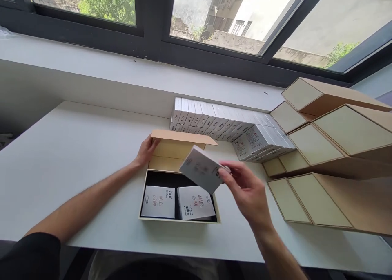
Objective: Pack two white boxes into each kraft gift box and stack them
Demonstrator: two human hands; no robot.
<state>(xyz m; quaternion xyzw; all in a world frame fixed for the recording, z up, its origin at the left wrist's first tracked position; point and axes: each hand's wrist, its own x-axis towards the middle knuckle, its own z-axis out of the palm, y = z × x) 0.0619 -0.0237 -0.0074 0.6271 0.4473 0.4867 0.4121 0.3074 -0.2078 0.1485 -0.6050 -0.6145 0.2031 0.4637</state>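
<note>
An open gift box [142,198] with a hinged lid [174,151] lies on the white table in front of me. Two small white printed boxes [158,201] sit side by side in its dark inside; the right one [196,202] is slightly tilted. My left hand [146,150] grips the left edge of the raised lid. Above the right part of the gift box, my right hand [246,186] pinches another white printed box [200,169] by its right end, tilted in the air. It covers part of the gift box's back right corner.
Rows of white boxes [211,116] stand along the wall at the back, with a flat stack [257,143] beside them. Closed brown and cream gift boxes [330,149] are piled at the right. A windowsill [122,73] runs behind the table [76,149].
</note>
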